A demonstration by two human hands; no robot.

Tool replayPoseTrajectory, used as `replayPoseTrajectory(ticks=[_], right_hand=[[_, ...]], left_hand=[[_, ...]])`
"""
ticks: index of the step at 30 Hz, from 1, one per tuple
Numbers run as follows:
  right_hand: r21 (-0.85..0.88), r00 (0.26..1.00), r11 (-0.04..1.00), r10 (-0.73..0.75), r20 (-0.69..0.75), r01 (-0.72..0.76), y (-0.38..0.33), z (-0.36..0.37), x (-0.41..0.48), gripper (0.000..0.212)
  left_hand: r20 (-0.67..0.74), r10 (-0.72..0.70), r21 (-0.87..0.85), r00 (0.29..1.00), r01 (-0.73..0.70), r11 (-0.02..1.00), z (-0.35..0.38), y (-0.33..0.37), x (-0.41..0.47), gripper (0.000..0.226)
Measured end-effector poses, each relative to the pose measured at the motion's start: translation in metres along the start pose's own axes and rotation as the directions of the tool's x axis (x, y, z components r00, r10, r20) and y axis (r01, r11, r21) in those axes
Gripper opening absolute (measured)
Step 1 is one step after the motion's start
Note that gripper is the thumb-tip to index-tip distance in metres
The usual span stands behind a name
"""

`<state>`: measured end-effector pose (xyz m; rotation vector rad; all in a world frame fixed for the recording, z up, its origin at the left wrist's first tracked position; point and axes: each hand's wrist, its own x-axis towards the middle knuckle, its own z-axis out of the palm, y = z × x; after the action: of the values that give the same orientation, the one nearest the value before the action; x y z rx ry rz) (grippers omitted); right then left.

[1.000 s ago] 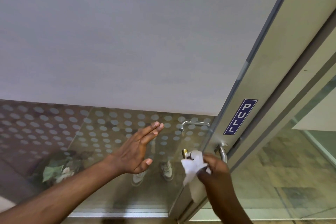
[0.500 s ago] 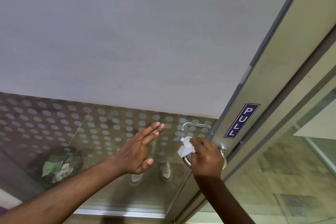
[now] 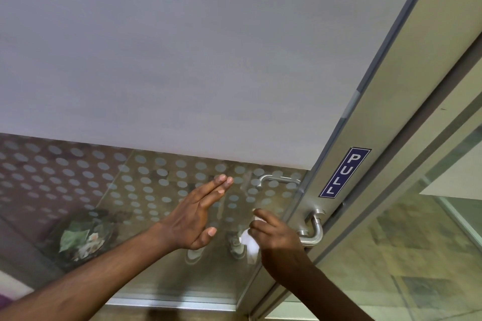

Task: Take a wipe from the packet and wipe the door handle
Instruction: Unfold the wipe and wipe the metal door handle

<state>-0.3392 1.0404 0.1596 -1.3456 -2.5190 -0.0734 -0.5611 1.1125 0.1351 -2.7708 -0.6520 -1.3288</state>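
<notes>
While the left hand [image 3: 194, 219] spreads empty, the right hand [image 3: 277, 236] grips a wipe [image 3: 247, 238] below "PULL" [image 3: 344, 172].

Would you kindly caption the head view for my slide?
Right hand wipes door handle with white wipe; left hand flat against glass.

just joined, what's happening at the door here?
A person is wiping a metal door handle on a glass door marked with a PULL sign. The right hand holds a crumpled white wipe in a closed grip at the free end of the lever. The left hand is open and flat against or just off the glass, holding nothing. No wipe packet is in view.
</notes>
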Motion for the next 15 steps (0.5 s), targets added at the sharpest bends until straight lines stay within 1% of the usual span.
replayPoseTrajectory(ticks=[1,3,4,6,7,8,10,11,12,13,14,15], right_hand=[[-0.044,0.998,0.998,-0.043,0.046,0.045,0.001,-0.001,-0.002,0.016],[-0.132,0.989,0.983,-0.116,0.090,0.127,0.004,-0.003,-0.006,0.015],[-0.133,0.986,0.981,-0.128,0.111,0.143,0.004,-0.006,-0.009,0.015],[-0.029,0.986,0.993,-0.108,0.124,0.112,0.009,-0.011,-0.019,0.018],[0.059,0.985,0.996,-0.082,0.151,0.074,0.013,-0.014,-0.026,0.019],[0.117,0.981,0.993,-0.047,0.187,0.025,0.018,-0.016,-0.033,0.025],[0.100,0.970,0.995,-0.027,0.242,0.002,0.027,-0.015,-0.045,0.038],[0.072,0.966,0.997,-0.048,0.254,0.031,0.029,-0.014,-0.045,0.041],[0.034,0.956,0.998,-0.066,0.284,0.059,0.027,-0.015,-0.038,0.038],[-0.018,0.943,0.994,-0.094,0.319,0.105,0.019,-0.017,-0.027,0.030],[-0.110,0.932,0.977,-0.139,0.334,0.185,0.008,-0.017,-0.013,0.018],[-0.210,0.932,0.944,-0.183,0.312,0.256,-0.001,-0.015,0.000,0.007]], left_hand=[[0.005,0.000,0.003,1.000,0.000,1.000,0.000,-0.001,0.000,0.063],[0.020,-0.011,0.017,1.000,0.010,1.000,-0.001,-0.001,-0.001,0.064],[0.031,-0.019,0.026,0.999,0.019,0.999,-0.001,-0.002,-0.001,0.065],[0.052,-0.032,0.049,0.998,0.030,0.998,-0.001,-0.002,-0.002,0.066],[0.060,-0.034,0.057,0.998,0.031,0.998,-0.002,-0.003,-0.002,0.067],[0.064,-0.032,0.061,0.997,0.028,0.998,-0.002,-0.003,-0.002,0.067],[0.057,-0.029,0.062,0.998,0.026,0.998,-0.002,-0.002,-0.002,0.066],[0.047,-0.032,0.060,0.998,0.029,0.998,-0.002,0.000,-0.002,0.065],[0.034,-0.034,0.057,0.999,0.032,0.998,-0.001,0.001,-0.002,0.065],[0.025,-0.038,0.055,0.999,0.037,0.998,-0.001,0.002,-0.002,0.065],[0.018,-0.044,0.055,0.999,0.043,0.998,0.000,0.004,-0.002,0.065],[0.012,-0.049,0.059,0.999,0.048,0.997,0.000,0.005,-0.002,0.066]])
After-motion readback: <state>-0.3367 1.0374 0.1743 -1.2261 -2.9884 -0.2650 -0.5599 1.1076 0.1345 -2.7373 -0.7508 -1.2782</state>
